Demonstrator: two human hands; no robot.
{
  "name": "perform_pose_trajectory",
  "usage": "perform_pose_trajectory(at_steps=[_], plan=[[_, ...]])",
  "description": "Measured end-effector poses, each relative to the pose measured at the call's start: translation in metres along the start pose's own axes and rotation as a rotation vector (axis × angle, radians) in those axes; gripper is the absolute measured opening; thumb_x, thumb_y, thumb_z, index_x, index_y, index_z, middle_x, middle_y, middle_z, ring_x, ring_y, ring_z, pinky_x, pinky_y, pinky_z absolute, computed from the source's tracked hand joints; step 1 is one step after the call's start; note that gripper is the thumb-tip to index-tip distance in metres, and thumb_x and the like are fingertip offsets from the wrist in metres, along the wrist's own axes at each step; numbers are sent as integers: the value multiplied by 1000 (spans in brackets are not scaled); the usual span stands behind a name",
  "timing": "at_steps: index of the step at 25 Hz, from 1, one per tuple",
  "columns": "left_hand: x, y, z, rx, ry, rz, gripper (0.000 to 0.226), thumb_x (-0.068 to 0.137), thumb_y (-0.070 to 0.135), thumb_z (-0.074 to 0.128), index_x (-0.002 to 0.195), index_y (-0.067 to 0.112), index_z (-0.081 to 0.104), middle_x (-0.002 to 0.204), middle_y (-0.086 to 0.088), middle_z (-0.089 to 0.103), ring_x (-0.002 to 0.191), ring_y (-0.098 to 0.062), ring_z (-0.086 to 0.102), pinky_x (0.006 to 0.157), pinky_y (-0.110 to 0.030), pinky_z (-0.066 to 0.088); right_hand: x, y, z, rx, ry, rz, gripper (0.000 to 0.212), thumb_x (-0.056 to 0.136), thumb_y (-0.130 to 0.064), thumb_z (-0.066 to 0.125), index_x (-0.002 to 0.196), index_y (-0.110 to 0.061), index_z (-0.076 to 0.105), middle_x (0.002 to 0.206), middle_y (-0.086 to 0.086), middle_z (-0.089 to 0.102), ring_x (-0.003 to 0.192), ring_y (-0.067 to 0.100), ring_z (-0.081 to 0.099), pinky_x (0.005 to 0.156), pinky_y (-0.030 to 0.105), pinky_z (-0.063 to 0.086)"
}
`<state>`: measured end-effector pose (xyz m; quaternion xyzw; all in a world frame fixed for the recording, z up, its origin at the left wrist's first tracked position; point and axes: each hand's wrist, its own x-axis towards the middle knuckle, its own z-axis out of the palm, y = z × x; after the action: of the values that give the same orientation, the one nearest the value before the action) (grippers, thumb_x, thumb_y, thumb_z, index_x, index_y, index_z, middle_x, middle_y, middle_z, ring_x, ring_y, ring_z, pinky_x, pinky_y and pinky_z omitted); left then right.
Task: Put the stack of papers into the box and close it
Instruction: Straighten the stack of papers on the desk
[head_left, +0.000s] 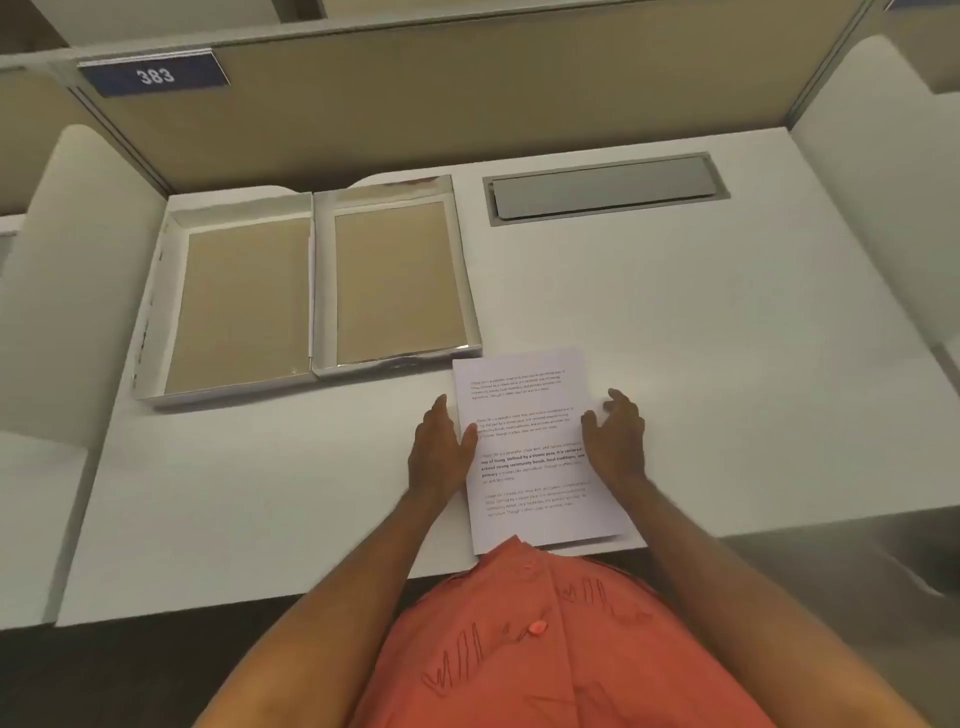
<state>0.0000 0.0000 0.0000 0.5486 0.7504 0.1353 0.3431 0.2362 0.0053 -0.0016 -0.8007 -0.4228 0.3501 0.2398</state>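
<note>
A stack of white printed papers (530, 415) lies flat on the white desk, near its front edge. My left hand (441, 452) rests against the stack's left edge, fingers straight and together. My right hand (618, 441) hovers at the right edge with fingers spread and curled. Neither hand grips the papers. Further back on the left, a shallow white box lies open in two halves with brown insides: the deeper tray (171, 218) on the left and the hinged lid (324, 291) on the right. Both halves hold nothing.
The white desk (727, 389) has a grey cable flap (602, 187) set into it at the back right. A beige partition with a blue "383" sign (153, 77) stands behind. White side dividers flank the desk. My orange shirt hangs over the front edge.
</note>
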Motion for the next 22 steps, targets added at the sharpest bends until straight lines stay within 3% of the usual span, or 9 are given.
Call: perform_pose_trajectory(at_steps=[4, 7, 10, 14, 19, 22], plan=[[9, 2, 7, -34, -64, -143, 47, 95, 40, 65, 130, 11, 51, 122, -8, 67, 112, -30, 65, 82, -33, 44, 7, -4, 2, 24, -29, 156, 55, 93, -26, 60, 144, -6, 50, 142, 13, 53, 134, 34, 48, 110, 46, 42], [12, 4, 9, -11, -85, -174, 42, 89, 39, 71, 115, 12, 53, 117, -7, 66, 106, -29, 65, 78, -33, 44, 10, -5, 7, -22, -88, 197, 44, 87, -31, 64, 125, -9, 56, 128, 11, 55, 130, 37, 49, 103, 45, 45], [16, 5, 7, 10, -101, -192, 40, 87, 39, 73, 107, 13, 50, 114, -7, 66, 101, -30, 65, 75, -34, 44, 19, -10, 9, -23, -90, 249, 55, 84, -32, 72, 129, -5, 55, 131, 14, 58, 128, 36, 53, 93, 36, 45], [20, 7, 7, 34, -120, -215, 45, 88, 39, 74, 115, 11, 51, 118, -9, 65, 106, -33, 66, 77, -37, 49, 33, -15, 6, 6, -155, 333, 62, 81, -34, 79, 130, -2, 58, 132, 16, 65, 126, 37, 60, 102, 42, 53], [21, 8, 8, 40, -132, -205, 47, 89, 38, 73, 118, 9, 50, 121, -11, 64, 110, -34, 65, 77, -37, 47, 31, -19, 8, -117, -167, 325, 73, 80, -39, 81, 136, -6, 49, 142, 16, 46, 137, 35, 41, 107, 44, 46], [21, 9, 8, 52, -131, -206, 49, 90, 38, 73, 120, 9, 50, 122, -12, 64, 111, -34, 65, 79, -39, 48, 30, -22, 8, -97, -176, 310, 77, 79, -37, 83, 137, -6, 43, 140, 15, 46, 134, 35, 46, 105, 45, 49]])
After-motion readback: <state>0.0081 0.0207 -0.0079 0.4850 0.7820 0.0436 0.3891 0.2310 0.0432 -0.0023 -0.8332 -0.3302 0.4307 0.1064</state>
